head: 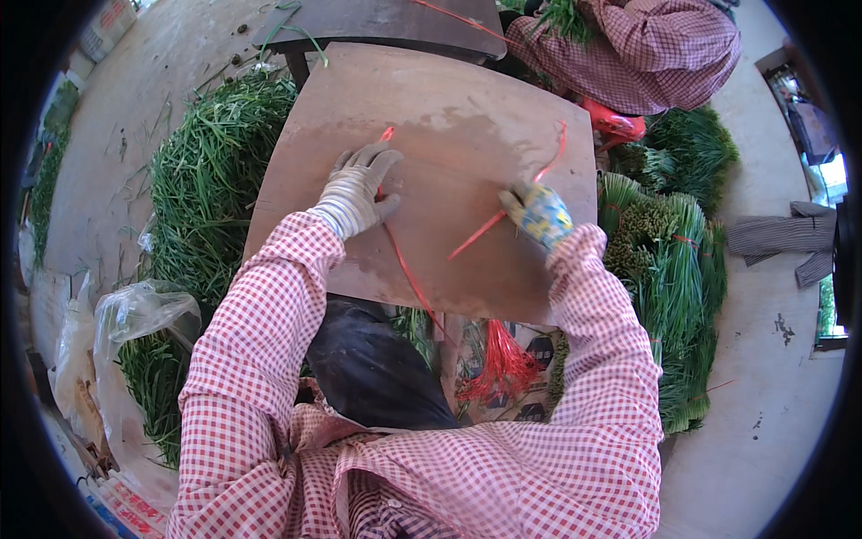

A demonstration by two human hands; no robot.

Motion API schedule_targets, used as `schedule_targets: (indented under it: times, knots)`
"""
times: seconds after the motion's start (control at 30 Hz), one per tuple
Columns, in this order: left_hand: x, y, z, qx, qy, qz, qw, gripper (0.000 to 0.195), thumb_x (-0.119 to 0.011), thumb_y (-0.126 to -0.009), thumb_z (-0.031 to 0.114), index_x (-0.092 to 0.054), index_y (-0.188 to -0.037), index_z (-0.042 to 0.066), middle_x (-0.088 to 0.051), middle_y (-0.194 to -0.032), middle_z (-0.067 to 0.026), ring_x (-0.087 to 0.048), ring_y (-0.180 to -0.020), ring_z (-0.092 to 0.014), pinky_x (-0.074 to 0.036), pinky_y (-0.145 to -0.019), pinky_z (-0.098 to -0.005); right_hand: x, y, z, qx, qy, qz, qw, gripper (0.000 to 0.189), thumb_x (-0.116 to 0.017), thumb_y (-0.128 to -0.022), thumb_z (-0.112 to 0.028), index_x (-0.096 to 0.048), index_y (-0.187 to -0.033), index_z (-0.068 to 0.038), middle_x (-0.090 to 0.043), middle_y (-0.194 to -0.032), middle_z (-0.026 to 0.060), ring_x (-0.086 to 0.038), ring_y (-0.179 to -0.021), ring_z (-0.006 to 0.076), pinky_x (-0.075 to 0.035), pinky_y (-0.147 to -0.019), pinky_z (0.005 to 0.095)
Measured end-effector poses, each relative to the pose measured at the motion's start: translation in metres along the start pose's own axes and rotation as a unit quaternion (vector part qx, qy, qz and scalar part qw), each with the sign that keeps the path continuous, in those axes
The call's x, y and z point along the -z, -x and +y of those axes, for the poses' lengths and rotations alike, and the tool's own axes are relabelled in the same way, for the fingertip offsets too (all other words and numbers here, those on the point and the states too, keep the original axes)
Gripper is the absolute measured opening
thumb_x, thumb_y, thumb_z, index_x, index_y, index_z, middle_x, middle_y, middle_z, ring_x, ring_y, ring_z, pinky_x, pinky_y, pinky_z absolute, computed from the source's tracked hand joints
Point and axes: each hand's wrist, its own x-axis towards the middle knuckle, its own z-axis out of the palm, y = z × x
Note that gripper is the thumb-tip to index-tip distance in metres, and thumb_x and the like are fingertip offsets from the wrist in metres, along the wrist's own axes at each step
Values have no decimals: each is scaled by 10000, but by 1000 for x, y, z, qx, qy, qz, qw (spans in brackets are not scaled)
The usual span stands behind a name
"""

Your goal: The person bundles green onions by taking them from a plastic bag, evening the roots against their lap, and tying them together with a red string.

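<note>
Both hands are gloved and rest over a wooden board (438, 269) that is partly damp. Near its left side, my left hand (357, 188) lies palm down on a red plastic string (407, 269), which runs out beyond the fingers and hangs over the near edge. My right hand (539, 212), in a patterned glove, is at the right side with its fingers bent over a second red string (477, 234). That string slants across the board beneath them; whether the fingers grip either string cannot be told. A bunch of red strings (502, 364) hangs below the near edge.
Loose green leafy stalks (209, 175) are heaped left of the board. Tied green bundles (673, 269) stack at the right. A co-worker in a checked garment (640, 54) sits at the upper right beside another dark board (384, 23). A clear plastic bag (138, 310) stands at lower left.
</note>
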Motion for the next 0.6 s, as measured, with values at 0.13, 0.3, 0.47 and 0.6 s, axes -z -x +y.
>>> schedule_targets:
  times: [0.13,0.3,0.47,0.6]
  knots:
    - [-14,-4,-16,-70,-11,29,997,566,-695,-793,223,-487,-1312,129,-478,-1380,-154,-415,-1317,-353,-296,-1120,-479,11,46,30,3,13,8,1000,278,-587,-911,-323,-648,-983,-62,-668,-856,200,-644,-860,396,-503,-751,468]
    - [-3,-26,-21,-73,18,19,997,501,-671,-799,136,-517,-1276,112,-503,-1355,-157,-413,-1322,-364,-342,-1092,-476,41,56,-8,27,-5,-46,999,262,-610,-900,-298,-659,-982,-53,-668,-834,179,-661,-788,345,-519,-746,435]
    - [41,33,-16,-110,42,169,978,330,-648,-813,99,-617,-1142,95,-597,-1225,-132,-503,-1247,-337,-434,-1020,-405,2,14,-87,248,17,62,967,477,-602,-894,-442,-592,-1217,-92,-589,-1190,213,-574,-1091,378,-465,-934,467]
    - [99,156,2,37,121,246,961,349,-660,-762,-49,-632,-1101,30,-608,-1221,-193,-579,-1181,-343,-473,-965,-390,-77,-46,-159,287,134,71,946,874,-552,-861,-630,-368,-1445,-6,-316,-1512,226,-292,-1399,408,-242,-1153,484]
